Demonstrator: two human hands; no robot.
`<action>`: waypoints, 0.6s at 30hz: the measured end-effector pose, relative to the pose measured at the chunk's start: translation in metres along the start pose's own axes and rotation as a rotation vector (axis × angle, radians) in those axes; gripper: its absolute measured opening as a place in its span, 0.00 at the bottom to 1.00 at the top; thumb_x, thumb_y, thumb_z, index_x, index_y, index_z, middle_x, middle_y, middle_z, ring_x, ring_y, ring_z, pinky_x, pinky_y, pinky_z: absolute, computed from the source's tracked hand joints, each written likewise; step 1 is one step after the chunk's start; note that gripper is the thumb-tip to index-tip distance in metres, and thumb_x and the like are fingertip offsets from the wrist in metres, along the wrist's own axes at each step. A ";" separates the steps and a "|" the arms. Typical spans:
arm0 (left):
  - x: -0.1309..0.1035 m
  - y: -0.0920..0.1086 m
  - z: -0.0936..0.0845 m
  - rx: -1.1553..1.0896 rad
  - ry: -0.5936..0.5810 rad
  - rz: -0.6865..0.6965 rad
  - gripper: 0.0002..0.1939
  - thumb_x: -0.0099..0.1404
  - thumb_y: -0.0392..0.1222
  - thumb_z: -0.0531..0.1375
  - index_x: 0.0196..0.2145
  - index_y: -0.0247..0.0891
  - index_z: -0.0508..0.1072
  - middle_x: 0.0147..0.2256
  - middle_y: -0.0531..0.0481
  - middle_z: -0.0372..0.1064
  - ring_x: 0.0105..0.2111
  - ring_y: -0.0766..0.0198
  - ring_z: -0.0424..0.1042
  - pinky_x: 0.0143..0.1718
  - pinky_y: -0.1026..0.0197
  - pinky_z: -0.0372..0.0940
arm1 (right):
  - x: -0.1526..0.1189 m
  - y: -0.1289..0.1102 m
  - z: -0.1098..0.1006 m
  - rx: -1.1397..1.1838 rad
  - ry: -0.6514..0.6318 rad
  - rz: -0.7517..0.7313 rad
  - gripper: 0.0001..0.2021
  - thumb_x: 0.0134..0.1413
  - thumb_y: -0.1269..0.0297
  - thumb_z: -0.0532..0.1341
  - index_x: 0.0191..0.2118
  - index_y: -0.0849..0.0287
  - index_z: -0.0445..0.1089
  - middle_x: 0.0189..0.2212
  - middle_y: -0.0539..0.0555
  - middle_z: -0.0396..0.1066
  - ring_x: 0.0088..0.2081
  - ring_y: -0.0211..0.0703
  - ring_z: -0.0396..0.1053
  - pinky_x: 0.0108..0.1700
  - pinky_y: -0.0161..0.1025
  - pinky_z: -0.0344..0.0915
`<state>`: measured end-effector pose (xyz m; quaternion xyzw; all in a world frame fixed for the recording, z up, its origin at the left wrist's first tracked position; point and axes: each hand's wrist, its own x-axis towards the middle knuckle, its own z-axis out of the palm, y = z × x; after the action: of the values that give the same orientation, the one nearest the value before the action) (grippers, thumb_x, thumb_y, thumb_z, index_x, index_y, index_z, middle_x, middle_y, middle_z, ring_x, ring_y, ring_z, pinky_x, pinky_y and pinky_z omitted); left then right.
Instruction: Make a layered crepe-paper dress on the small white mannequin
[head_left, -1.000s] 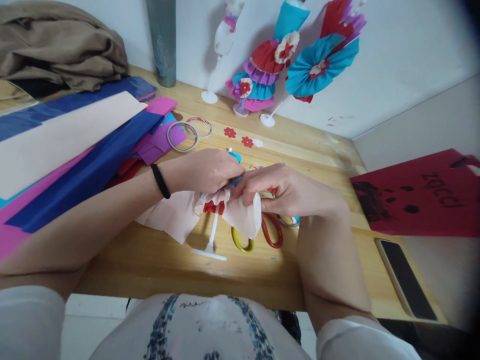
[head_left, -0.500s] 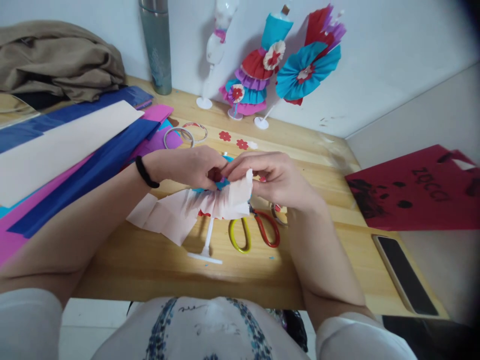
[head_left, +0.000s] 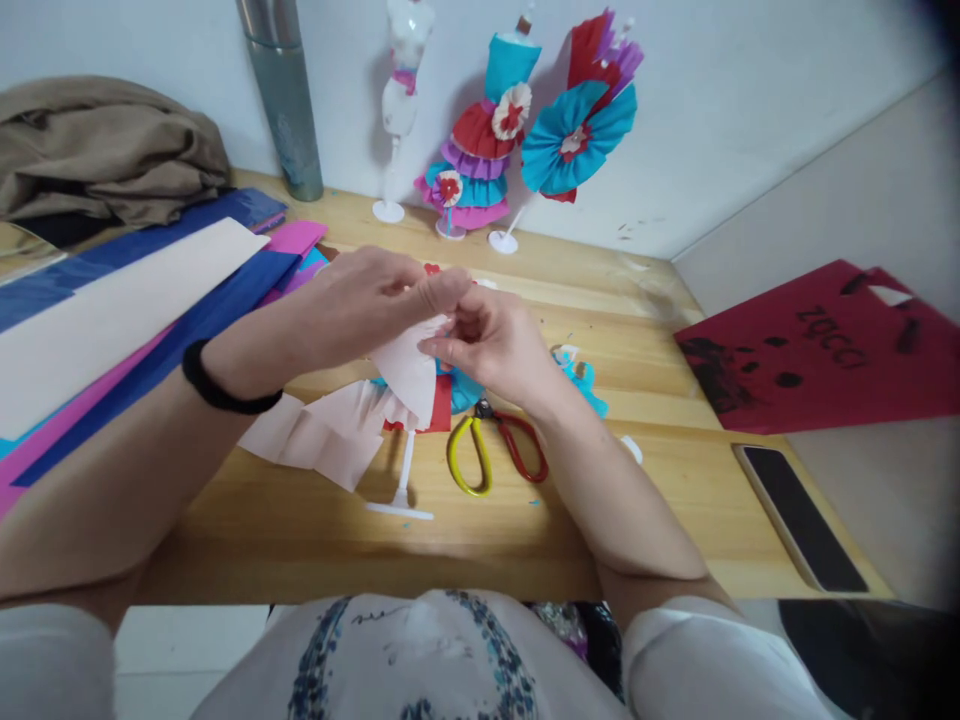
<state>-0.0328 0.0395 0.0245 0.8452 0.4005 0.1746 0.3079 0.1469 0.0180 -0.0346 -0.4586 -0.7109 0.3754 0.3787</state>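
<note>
A pale pink crepe paper strip (head_left: 405, 362) is gathered around a small dress form, whose white stand (head_left: 405, 470) shows below; the strip's long loose end spreads to the left. My left hand (head_left: 367, 305) is closed at the raised part of the strip, its fingertips partly hidden against the other hand. My right hand (head_left: 491, 335) pinches the strip, thumb on the paper and fingers curled. Red paper (head_left: 441, 405) and blue paper (head_left: 466, 392) show under the pink layer. Scissors (head_left: 471, 460) with yellow and red handles lie just right of the stand.
Paper-dressed forms (head_left: 480, 150) and a bare white form (head_left: 397, 105) stand along the wall. At left are coloured paper sheets (head_left: 135, 310), a bottle (head_left: 283, 120) and brown cloth (head_left: 112, 150). A phone (head_left: 802, 520) and red bag (head_left: 825, 350) are at right; blue scraps (head_left: 583, 380) lie nearer.
My left hand has moved up and right, over to my right hand. The strip's right part, which pointed right, now stands folded upward. The view has shifted slightly.
</note>
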 end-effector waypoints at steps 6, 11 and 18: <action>-0.012 0.000 0.021 0.083 0.086 -0.086 0.17 0.64 0.48 0.52 0.40 0.36 0.75 0.32 0.58 0.68 0.39 0.68 0.71 0.39 0.70 0.60 | 0.001 -0.005 -0.004 0.089 -0.114 0.061 0.07 0.44 0.71 0.64 0.30 0.56 0.66 0.25 0.47 0.68 0.25 0.38 0.68 0.27 0.36 0.65; -0.022 -0.007 0.022 0.009 0.139 -0.192 0.04 0.55 0.39 0.63 0.27 0.35 0.73 0.23 0.56 0.65 0.25 0.68 0.63 0.27 0.65 0.55 | -0.001 -0.013 -0.022 0.136 -0.275 0.106 0.07 0.47 0.72 0.65 0.29 0.56 0.66 0.27 0.48 0.71 0.26 0.37 0.72 0.29 0.35 0.69; -0.033 -0.012 0.029 -0.262 0.143 -0.301 0.10 0.57 0.43 0.62 0.30 0.33 0.78 0.26 0.52 0.69 0.27 0.65 0.66 0.28 0.65 0.59 | -0.002 -0.012 -0.028 0.206 -0.394 0.118 0.06 0.52 0.71 0.65 0.37 0.59 0.72 0.25 0.45 0.73 0.24 0.34 0.71 0.27 0.31 0.67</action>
<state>-0.0446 0.0082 -0.0067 0.7140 0.5168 0.2367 0.4088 0.1680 0.0180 -0.0127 -0.3761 -0.7009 0.5499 0.2549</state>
